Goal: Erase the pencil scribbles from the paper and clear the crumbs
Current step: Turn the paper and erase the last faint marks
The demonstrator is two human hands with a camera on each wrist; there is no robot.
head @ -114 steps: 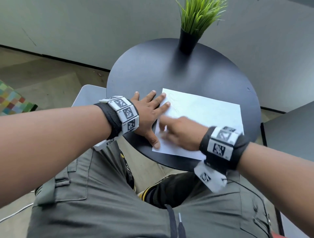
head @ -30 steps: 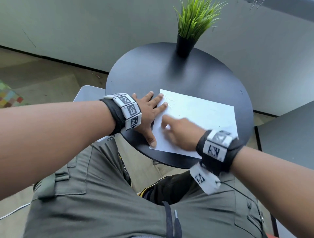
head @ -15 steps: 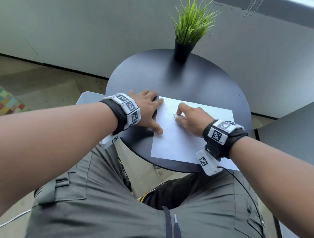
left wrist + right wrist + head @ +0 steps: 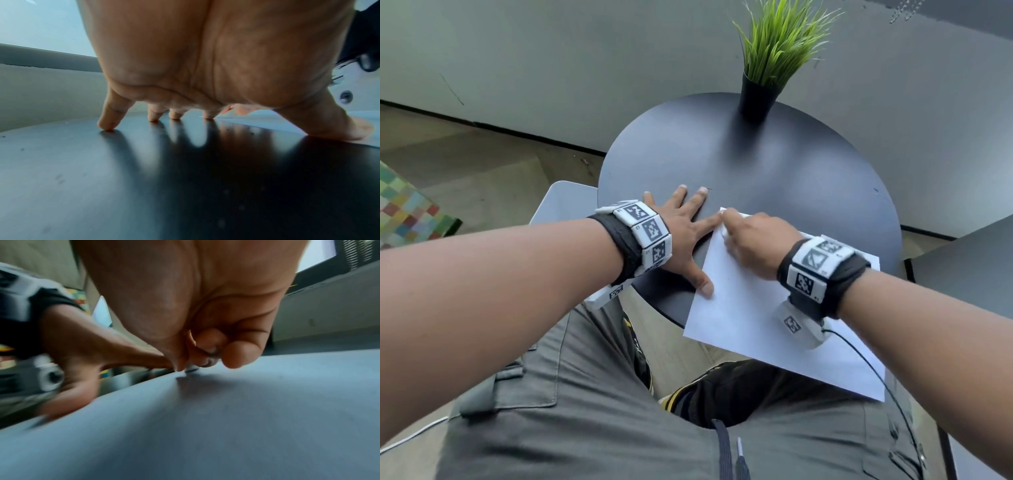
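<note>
Round black tabletop [image 4: 774,178] carries the white paper sheet [image 4: 743,308], whose near edge overhangs it. My left hand [image 4: 685,236] lies spread flat, thumb on the sheet's left edge. My right hand [image 4: 753,240] curls at the far-left corner, pinching a small pale eraser [image 4: 192,368], mostly hidden and blurred.

White paper [image 4: 750,308] on a matt black round table [image 4: 774,164]; beyond the paper, bright green grass [image 4: 777,41] in a black pot [image 4: 756,99]; black wristbands [image 4: 825,274] with white black-patterned marker squares; olive-grey trousers [image 4: 585,411] below the table; multicoloured chequered patch [image 4: 404,209] far left of it
</note>
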